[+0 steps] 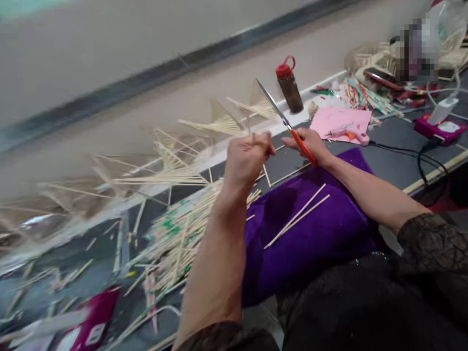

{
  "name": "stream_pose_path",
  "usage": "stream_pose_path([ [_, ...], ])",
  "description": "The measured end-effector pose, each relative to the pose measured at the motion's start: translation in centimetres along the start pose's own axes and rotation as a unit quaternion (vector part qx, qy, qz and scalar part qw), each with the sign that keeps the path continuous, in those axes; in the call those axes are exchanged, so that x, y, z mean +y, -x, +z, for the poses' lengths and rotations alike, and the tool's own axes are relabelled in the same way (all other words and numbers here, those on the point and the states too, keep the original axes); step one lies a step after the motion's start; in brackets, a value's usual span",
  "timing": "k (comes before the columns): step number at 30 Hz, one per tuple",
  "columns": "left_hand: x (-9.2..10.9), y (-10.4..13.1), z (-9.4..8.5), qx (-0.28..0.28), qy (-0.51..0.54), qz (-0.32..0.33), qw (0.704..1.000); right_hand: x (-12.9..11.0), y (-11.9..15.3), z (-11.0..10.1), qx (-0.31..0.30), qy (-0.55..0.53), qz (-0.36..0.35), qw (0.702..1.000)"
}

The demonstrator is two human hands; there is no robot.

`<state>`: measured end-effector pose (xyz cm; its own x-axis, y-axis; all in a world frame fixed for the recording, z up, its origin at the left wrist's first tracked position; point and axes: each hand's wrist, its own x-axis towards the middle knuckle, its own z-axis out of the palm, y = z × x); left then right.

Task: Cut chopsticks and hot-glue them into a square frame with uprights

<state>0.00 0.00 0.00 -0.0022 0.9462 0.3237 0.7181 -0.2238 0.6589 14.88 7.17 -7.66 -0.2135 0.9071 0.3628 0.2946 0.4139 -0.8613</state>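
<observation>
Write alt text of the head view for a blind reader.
A person's right hand holds orange-handled scissors, blades pointing up-left, beside the curled left hand. Two thin sticks lie on purple cloth, a heap of sticks to its left.

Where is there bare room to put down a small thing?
Bare table shows between the pink sheet and purple box, above the black cord. More lies between that cord and the purple cloth. Crowded: left of the cloth, with the stick pile.
</observation>
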Motion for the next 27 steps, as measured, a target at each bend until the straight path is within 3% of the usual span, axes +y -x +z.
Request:
stream_pose_path([
  [3,0.9,4.3,0.9,-0.151,-0.133,-0.020,0.979,0.6,-0.4,0.0,0.021,-0.012,0.011,1.000],
  [5,1.2,6.3,1.6,-0.214,-0.203,-0.045,0.954,0.9,-0.6,0.0,0.036,-0.019,0.014,0.999],
  [10,0.4,8.1,3.8,-0.281,-0.326,-0.056,0.901,1.1,-0.6,-0.2,0.044,-0.013,0.017,0.999],
  [14,-0.8,8.1,5.3,-0.300,-0.326,-0.054,0.895,1.0,-0.6,-0.2,0.033,-0.002,0.026,0.999],
  [19,-2.1,7.9,4.7,-0.267,-0.249,-0.048,0.930,0.6,-0.5,-0.3,0.029,-0.005,0.037,0.999],
  [23,-2.6,6.6,1.9,-0.122,-0.077,-0.047,0.988,0.3,-0.3,-0.5,0.026,-0.014,0.044,0.999],
  [25,-2.6,5.6,0.3,-0.067,0.044,-0.064,0.995,0.2,-0.2,-0.6,0.027,-0.024,0.049,0.998],
  [27,-2.4,4.5,-0.8,-0.011,0.162,-0.099,0.982,0.2,-0.2,-0.6,0.028,-0.032,0.056,0.998],
])
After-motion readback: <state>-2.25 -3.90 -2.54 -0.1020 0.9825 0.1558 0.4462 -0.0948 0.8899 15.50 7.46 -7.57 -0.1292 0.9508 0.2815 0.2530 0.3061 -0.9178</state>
